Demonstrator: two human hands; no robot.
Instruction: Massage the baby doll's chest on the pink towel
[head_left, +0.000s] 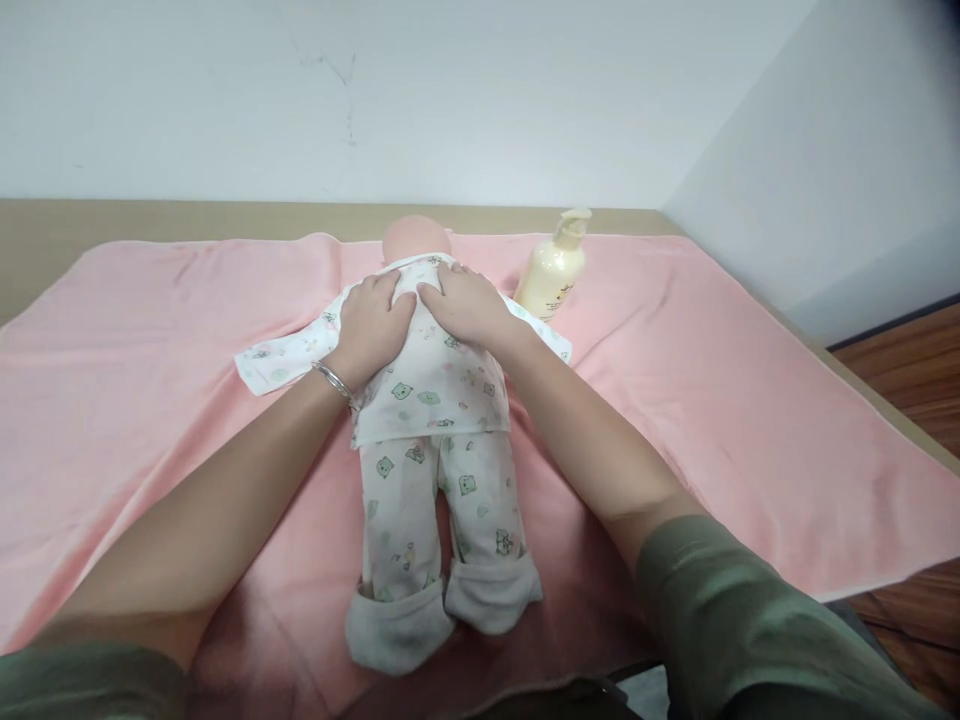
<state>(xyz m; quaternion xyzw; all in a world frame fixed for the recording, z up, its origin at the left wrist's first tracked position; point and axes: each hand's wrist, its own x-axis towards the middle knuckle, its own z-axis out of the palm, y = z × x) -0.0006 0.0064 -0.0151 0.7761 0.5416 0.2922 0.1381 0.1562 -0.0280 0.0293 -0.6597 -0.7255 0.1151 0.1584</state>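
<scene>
A baby doll [416, 238] in a white printed top [435, 395] and matching trousers [405, 510] lies with its head away from me; no face shows. My left hand [373, 325] rests flat on the left side of the upper top, a silver bangle [332, 380] at the wrist. On the right side of the upper top lies my right hand [466, 303], fingers toward the doll's head. The two thumbs are close together over the middle. Both hands are open and hold nothing. The sleeves spread out to either side, and the trouser ends are folded up.
A pink cloth [660, 400] lies under the doll, over a wooden table [45, 235]. A pale yellow pump bottle [551, 270] stands tilted in view, right of the doll's head. A white wall [225, 100] rises behind; brown wood grain [915, 370] shows at the right.
</scene>
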